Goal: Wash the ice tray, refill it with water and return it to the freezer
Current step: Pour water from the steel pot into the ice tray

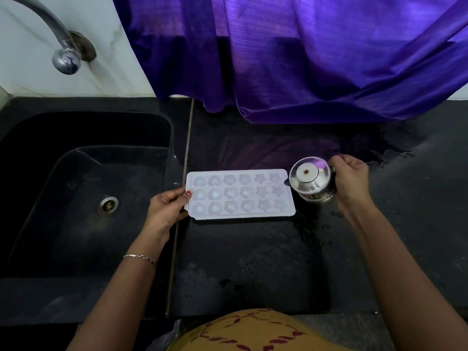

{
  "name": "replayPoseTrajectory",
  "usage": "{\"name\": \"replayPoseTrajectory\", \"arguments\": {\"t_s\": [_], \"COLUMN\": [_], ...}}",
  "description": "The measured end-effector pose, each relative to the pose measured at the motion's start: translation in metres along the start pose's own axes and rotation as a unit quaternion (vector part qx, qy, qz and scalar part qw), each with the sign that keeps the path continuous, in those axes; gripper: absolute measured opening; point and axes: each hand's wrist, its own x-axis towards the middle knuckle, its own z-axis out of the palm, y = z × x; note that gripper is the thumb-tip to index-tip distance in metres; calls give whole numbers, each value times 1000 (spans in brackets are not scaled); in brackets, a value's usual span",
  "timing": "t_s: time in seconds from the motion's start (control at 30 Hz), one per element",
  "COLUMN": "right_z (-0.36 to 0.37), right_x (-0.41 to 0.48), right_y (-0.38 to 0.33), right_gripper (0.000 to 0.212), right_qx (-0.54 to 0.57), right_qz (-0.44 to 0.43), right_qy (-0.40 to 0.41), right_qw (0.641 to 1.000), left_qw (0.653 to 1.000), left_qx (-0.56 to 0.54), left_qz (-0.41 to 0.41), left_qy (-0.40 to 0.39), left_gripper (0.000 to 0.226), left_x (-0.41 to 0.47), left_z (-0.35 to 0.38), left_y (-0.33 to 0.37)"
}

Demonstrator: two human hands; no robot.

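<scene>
A white ice tray [240, 194] with heart, flower and star cells lies flat on the black counter [248, 262], just right of the sink. My left hand [168, 207] grips its left short edge, thumb on top. My right hand [350, 181] is closed on the handle of a small lidded steel jug [312, 179]. The jug stands at the tray's right end, its spout touching the tray's top right corner. Whether the cells hold water I cannot tell.
A black sink [83, 193] with a metal drain [108, 205] lies to the left, under a steel tap [63, 57] on the white wall. A purple curtain [291, 59] hangs down onto the back of the counter. Wet patches spread around the jug.
</scene>
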Motion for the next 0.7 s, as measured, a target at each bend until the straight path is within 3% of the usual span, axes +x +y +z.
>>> {"name": "replayPoseTrajectory", "arguments": {"t_s": [0.7], "right_z": [14], "right_x": [-3], "right_y": [-13], "right_gripper": [33], "right_qx": [83], "right_qz": [43], "right_qy": [-5], "right_qw": [996], "left_qw": [1000], "left_qx": [0], "left_qz": [-3], "left_qy": [-3], "left_gripper": [27], "left_x": [1], "left_z": [-1], "left_y": [-2]}}
